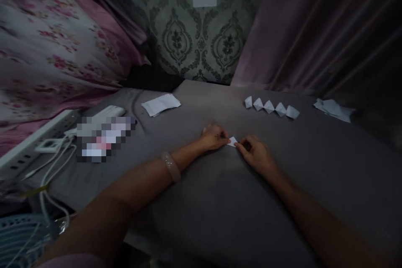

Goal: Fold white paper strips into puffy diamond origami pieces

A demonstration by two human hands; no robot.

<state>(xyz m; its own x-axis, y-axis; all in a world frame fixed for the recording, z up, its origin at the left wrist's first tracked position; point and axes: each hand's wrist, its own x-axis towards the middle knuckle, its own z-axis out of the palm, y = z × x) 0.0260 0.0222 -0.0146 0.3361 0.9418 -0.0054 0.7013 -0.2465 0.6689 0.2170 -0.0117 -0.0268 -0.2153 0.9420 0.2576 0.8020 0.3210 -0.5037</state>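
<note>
A small white folded paper piece [233,141] lies on the grey bed sheet [220,201] between my two hands. My left hand [214,136] pinches its left edge, fingers closed; a pale bangle [171,166] sits on that wrist. My right hand [256,154] pinches the paper's right edge with fingers curled. Both hands rest on the sheet.
A row of several folded white paper shapes [271,108] lies beyond my right hand. A stack of white paper sheets [161,104] sits at the back left, crumpled paper [334,109] at the far right. A power strip [34,142] with white cables and a blurred item lie left.
</note>
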